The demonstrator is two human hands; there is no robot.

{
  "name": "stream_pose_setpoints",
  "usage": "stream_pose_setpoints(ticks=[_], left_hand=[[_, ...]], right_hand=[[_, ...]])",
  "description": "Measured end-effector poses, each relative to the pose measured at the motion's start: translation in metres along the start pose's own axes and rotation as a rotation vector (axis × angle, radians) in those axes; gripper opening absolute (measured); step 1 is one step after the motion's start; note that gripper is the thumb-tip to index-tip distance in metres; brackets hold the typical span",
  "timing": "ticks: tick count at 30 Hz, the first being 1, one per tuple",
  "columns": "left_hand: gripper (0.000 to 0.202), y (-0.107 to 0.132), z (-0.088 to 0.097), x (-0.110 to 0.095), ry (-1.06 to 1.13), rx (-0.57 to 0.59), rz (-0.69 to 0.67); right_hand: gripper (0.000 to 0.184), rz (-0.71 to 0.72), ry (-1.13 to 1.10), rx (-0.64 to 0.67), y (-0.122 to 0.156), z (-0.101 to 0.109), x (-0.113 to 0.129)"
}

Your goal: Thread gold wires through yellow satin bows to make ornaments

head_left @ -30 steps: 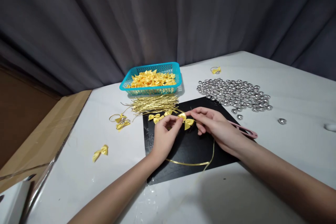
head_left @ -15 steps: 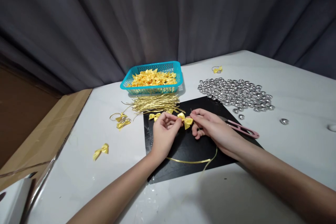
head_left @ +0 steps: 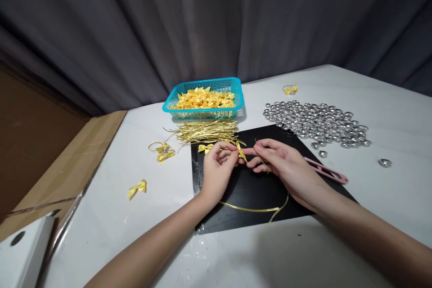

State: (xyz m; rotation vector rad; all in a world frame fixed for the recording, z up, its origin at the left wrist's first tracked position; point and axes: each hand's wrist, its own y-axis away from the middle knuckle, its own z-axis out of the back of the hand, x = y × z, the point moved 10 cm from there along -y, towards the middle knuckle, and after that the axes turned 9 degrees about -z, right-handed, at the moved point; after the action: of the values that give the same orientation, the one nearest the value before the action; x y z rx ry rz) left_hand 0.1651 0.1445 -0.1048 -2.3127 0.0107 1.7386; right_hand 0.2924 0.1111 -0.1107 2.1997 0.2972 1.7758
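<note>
My left hand (head_left: 216, 172) pinches a small yellow ribbon bow (head_left: 240, 150) above a black mat (head_left: 249, 189). My right hand (head_left: 286, 168) meets it from the right, fingers pinched on a thin gold wire (head_left: 256, 209) that loops down under both wrists and across the mat. The bow is turned edge-on between the two sets of fingertips. Another yellow bow (head_left: 205, 147) lies on the mat's far left corner, just beyond my left hand.
A teal basket (head_left: 236, 87) full of yellow bows stands at the back, a bundle of gold wires (head_left: 205, 131) before it. Silver beads (head_left: 317, 121) are heaped at the right; pink snips (head_left: 326, 172) lie behind my right hand. Loose bows (head_left: 137, 188) and cardboard (head_left: 67, 166) are at left.
The bow has turned from flat to edge-on between my fingertips, and both hands have closed in on it. The view has shifted a little, sliding the scene rightward.
</note>
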Motion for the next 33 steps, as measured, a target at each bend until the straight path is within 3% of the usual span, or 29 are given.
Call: stream_pose_setpoints(ticks=[8, 15, 22, 33], left_hand=[[0.010, 0.001, -0.001, 0.002, -0.042, 0.024, 0.052], [0.027, 0.002, -0.005, 0.005, 0.010, 0.029, 0.089], [0.028, 0.002, -0.002, 0.004, -0.003, 0.004, 0.095], [0.008, 0.000, 0.007, 0.007, -0.047, -0.045, 0.066]], right_hand=[[0.042, 0.048, 0.099, -0.017, 0.001, 0.002, 0.003], [0.043, 0.122, 0.237, -0.027, 0.002, 0.002, 0.010], [0.037, 0.205, 0.356, -0.036, 0.010, -0.004, 0.017], [0.040, 0.232, 0.377, -0.066, 0.011, -0.001, 0.021]])
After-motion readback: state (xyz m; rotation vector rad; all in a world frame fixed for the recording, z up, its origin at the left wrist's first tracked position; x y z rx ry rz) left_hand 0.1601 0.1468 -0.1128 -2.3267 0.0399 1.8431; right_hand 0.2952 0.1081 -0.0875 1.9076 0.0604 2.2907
